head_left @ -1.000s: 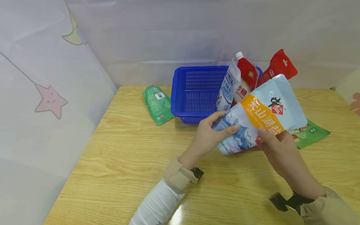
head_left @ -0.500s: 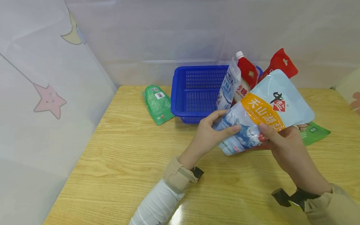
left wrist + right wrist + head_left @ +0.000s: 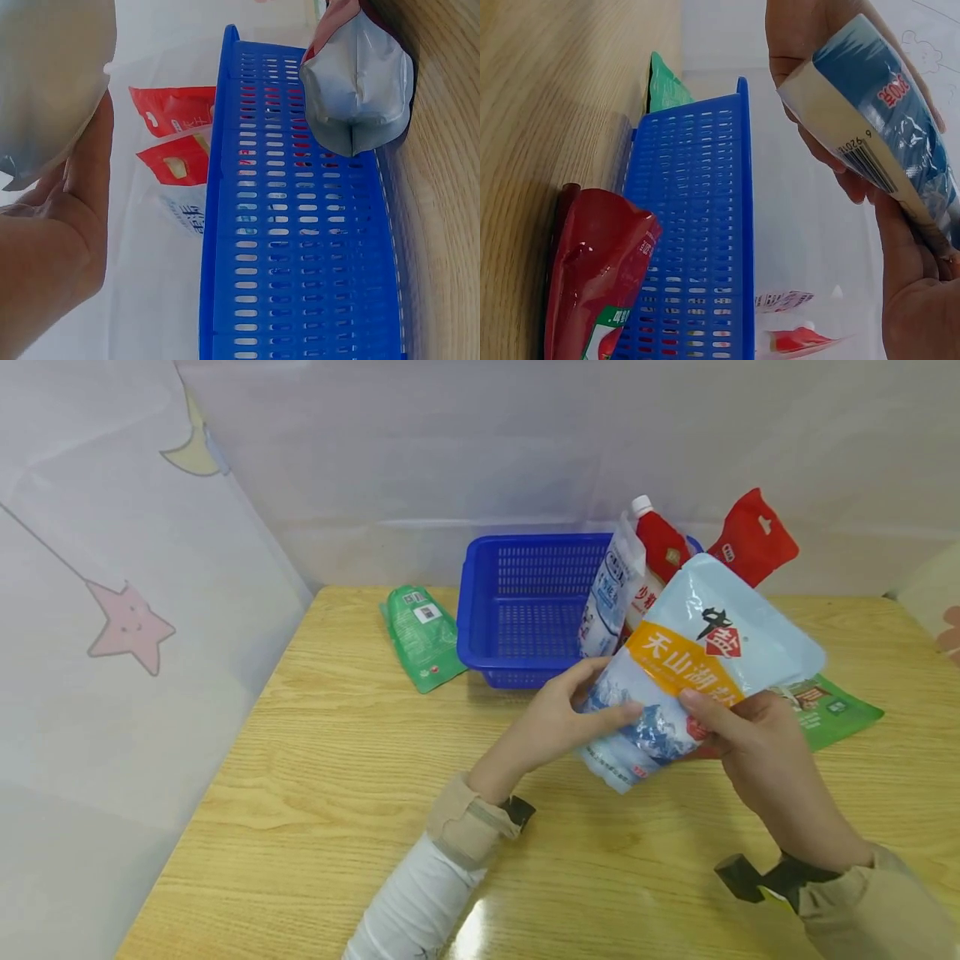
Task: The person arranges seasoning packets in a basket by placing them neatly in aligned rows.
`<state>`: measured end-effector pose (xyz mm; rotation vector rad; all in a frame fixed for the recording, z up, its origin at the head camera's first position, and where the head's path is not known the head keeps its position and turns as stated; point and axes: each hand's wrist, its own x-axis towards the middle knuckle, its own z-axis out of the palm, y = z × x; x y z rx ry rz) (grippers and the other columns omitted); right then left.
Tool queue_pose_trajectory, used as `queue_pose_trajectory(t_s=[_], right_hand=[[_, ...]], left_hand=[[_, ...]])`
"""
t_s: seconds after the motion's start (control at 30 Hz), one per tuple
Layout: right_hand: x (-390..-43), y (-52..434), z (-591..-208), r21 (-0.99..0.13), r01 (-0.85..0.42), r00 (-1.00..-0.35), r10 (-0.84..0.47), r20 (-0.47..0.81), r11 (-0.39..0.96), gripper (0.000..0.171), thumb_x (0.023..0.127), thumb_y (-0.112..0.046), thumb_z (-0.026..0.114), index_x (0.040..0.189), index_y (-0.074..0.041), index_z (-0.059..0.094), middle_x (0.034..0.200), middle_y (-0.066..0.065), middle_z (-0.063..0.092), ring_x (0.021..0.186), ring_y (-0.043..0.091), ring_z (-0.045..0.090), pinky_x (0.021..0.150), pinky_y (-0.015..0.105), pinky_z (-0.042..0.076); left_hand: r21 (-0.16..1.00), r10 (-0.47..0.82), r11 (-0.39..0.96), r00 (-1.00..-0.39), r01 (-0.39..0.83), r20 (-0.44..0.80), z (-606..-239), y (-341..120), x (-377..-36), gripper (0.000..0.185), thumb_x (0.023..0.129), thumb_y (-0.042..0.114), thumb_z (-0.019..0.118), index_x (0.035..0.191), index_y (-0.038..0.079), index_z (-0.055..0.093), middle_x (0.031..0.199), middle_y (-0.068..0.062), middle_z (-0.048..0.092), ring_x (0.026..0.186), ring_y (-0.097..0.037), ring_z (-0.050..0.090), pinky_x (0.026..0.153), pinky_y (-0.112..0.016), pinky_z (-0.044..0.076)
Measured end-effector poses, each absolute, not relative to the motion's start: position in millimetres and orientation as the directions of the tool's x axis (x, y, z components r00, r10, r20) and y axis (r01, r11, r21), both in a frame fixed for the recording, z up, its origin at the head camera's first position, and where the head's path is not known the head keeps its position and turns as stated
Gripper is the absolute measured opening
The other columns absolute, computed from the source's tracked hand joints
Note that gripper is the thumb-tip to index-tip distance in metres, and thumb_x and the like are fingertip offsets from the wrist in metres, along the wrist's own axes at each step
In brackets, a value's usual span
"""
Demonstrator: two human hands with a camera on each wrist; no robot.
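Note:
Both hands hold a light-blue bag of salt with an orange band and a mountain picture, tilted above the table in front of the basket. My left hand grips its lower left side, thumb across the front and fingers behind. At the lower right side, my right hand pinches it, thumb on the front and other fingers mostly hidden behind. The right wrist view shows the bag's side with a barcode. In the left wrist view the bag's pale back rests against the left hand's fingers.
A blue plastic basket stands at the back, holding a white-and-blue bag, a red capped sugar pouch and a red bag on its right. A green pouch lies left; a red pouch and another green pouch lie right.
The salt bag first shifts slightly right, then comes back left and lower, standing a little more upright. Both hands move with it and keep their grip; the basket and other bags stay put.

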<state>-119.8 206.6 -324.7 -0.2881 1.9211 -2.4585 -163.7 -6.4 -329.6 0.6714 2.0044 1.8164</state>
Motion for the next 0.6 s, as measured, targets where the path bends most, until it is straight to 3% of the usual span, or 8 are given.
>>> queue_pose_trajectory(t_s=[0.1,0.17,0.33,0.47,0.6], right_hand=[[-121.4,206.5,-325.8,-0.983,-0.063,-0.988,-0.13,0.086,-0.174,0.033,0.097,-0.002,0.05,0.128,-0.015,0.047,0.113,-0.007,0.068,0.09,0.01,0.071,0.067,0.027,0.059],[-122.6,206.4,-327.0,-0.992,-0.039,-0.989,-0.14,0.056,-0.123,0.03,0.097,-0.005,0.05,0.125,-0.017,0.048,0.109,-0.009,0.069,0.087,0.009,0.071,0.066,0.026,0.059],[-125.1,206.5,-330.2,-0.994,-0.045,-0.988,-0.143,0.06,-0.103,0.02,0.103,-0.015,0.04,0.121,-0.013,0.047,0.107,-0.008,0.068,0.085,0.009,0.07,0.065,0.026,0.059],[-126.6,206.0,-330.1,-0.987,-0.093,-0.981,-0.158,0.113,-0.13,0.029,0.106,-0.025,0.027,0.128,-0.014,0.041,0.112,-0.006,0.063,0.088,0.01,0.07,0.063,0.03,0.059],[-126.2,206.1,-329.0,-0.974,-0.122,-0.973,-0.172,0.156,-0.192,0.033,0.106,-0.028,0.023,0.136,-0.017,0.033,0.118,-0.004,0.056,0.092,0.01,0.069,0.063,0.032,0.059]], left_hand=[[0.988,0.555,0.076,-0.829,0.137,0.072,-334.1,-3.7,-165.3,0.058,0.092,0.055,0.053,0.135,0.018,0.048,0.109,0.0,0.065,0.088,-0.002,0.063,0.078,-0.022,0.055],[0.982,0.53,0.097,-0.844,0.162,0.087,-335.9,-1.7,-166.0,0.058,0.092,0.058,0.05,0.132,0.016,0.051,0.104,-0.003,0.066,0.082,-0.003,0.064,0.073,-0.023,0.056],[0.976,0.476,0.121,-0.874,0.181,0.103,-336.0,1.7,-165.2,0.039,0.096,0.041,0.053,0.125,0.014,0.055,0.096,-0.003,0.068,0.074,-0.003,0.063,0.068,-0.024,0.056],[0.973,0.471,0.129,-0.875,0.194,0.112,-336.1,2.8,-164.0,0.035,0.097,0.036,0.053,0.125,0.014,0.055,0.095,-0.002,0.067,0.074,-0.002,0.063,0.068,-0.023,0.056],[0.966,0.468,0.144,-0.875,0.215,0.125,-337.1,3.3,-163.9,0.034,0.097,0.034,0.053,0.124,0.014,0.055,0.094,-0.002,0.067,0.073,-0.002,0.062,0.066,-0.023,0.055]])
